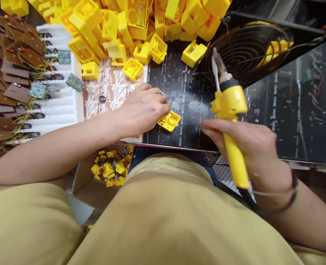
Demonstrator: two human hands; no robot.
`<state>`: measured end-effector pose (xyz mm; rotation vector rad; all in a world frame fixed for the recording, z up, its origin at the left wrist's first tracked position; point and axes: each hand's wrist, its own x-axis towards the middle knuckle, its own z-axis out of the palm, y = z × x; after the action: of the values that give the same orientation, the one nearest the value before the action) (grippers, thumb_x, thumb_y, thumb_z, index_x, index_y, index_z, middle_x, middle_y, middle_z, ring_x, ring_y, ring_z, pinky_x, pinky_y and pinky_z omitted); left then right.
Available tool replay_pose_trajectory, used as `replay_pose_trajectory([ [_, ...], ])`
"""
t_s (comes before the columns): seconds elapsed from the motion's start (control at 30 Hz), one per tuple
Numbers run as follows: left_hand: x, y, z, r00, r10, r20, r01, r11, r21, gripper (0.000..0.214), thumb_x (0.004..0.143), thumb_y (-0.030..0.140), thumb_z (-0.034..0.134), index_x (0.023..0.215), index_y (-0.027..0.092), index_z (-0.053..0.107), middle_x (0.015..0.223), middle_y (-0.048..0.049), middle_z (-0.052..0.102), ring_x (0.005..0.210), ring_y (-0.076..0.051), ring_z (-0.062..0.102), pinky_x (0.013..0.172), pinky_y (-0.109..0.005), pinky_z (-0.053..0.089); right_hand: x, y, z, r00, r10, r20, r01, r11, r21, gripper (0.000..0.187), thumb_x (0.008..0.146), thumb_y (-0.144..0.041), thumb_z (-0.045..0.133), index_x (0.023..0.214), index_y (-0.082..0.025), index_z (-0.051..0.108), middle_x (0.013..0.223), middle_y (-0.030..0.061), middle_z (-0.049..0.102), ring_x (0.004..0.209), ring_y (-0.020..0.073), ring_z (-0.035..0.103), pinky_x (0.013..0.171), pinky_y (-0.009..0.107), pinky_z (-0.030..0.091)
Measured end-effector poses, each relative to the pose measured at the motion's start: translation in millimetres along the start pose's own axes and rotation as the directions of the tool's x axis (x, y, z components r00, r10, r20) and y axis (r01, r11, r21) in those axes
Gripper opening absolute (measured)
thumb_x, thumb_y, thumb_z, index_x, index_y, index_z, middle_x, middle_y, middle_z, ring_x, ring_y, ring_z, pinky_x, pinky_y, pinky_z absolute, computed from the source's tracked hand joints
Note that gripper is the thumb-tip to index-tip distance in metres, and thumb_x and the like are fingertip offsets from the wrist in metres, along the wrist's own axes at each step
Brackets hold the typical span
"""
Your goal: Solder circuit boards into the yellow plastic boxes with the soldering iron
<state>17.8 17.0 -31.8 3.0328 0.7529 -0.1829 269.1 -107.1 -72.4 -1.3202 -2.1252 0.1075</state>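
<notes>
My left hand (149, 106), a ring on one finger, has its fingers closed on the left edge of a small yellow plastic housing (170, 121). This housing lies open side up on the black bench top, with a round grille and small parts inside. My right hand (248, 141) is wrapped around a yellow soldering iron (231, 106), its metal tip pointing up and away from me. The tip is over the bench near the fan, apart from the housing. A black cable runs from the iron's lower end.
Yellow housings (110, 25) are heaped along the back. A round fan with a wire guard (242, 51) stands back right. At left, white foam (60, 106) holds brown circuit boards (13, 48) with wires. Below the bench edge sits a cardboard box (82, 180) of yellow parts.
</notes>
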Motion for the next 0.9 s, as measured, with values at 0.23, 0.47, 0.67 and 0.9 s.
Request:
replay_pose_trajectory([
  [0.23,-1.0,-3.9,17.7,0.964,-0.177,-0.2,0.104,0.939,-0.326,0.025,0.101,0.027,0.054,0.108,0.022,0.077,0.091,-0.0026,0.077,0.085,-0.019,0.071,0.084,-0.034,0.05,24.9,29.3,49.5,0.963,-0.24,0.122,0.25,0.965,-0.073,0.029,0.108,-0.015,0.038,0.129,-0.021,0.058,0.099,0.0039,0.076,0.086,0.0172,0.071,0.097,0.037,0.057],
  [0.47,-2.9,-9.5,18.4,0.967,-0.166,-0.192,0.088,0.929,-0.359,0.026,0.101,0.031,0.055,0.1,0.023,0.08,0.096,-0.0053,0.079,0.094,-0.023,0.073,0.093,-0.041,0.051,19.4,27.1,42.8,0.941,-0.336,0.029,0.337,0.939,-0.065,0.024,0.104,-0.011,0.046,0.121,-0.021,0.06,0.085,-0.0016,0.073,0.075,0.0155,0.069,0.089,0.034,0.056],
  [0.67,-2.0,-13.5,15.1,0.973,-0.158,-0.166,0.054,0.861,-0.505,0.02,0.099,0.032,0.061,0.101,0.023,0.078,0.093,-0.0012,0.079,0.091,-0.019,0.072,0.101,-0.042,0.051,-3.6,2.7,0.8,0.967,-0.193,-0.169,0.182,0.98,-0.082,0.019,0.093,-0.013,0.074,0.1,-0.026,0.063,0.053,-0.0117,0.045,0.043,0.0087,0.046,0.042,0.026,0.035],
  [0.9,-7.6,-14.0,9.5,0.989,-0.039,-0.141,-0.008,0.949,-0.315,0.02,0.094,0.028,0.059,0.082,0.026,0.076,0.079,-0.0002,0.074,0.101,-0.025,0.068,0.115,-0.058,0.041,-6.4,-6.6,14.8,0.984,-0.11,-0.14,0.11,0.994,-0.007,0.029,0.094,-0.031,0.08,0.113,-0.021,0.062,0.09,-0.0002,0.076,0.071,0.0143,0.071,0.062,0.025,0.056],
])
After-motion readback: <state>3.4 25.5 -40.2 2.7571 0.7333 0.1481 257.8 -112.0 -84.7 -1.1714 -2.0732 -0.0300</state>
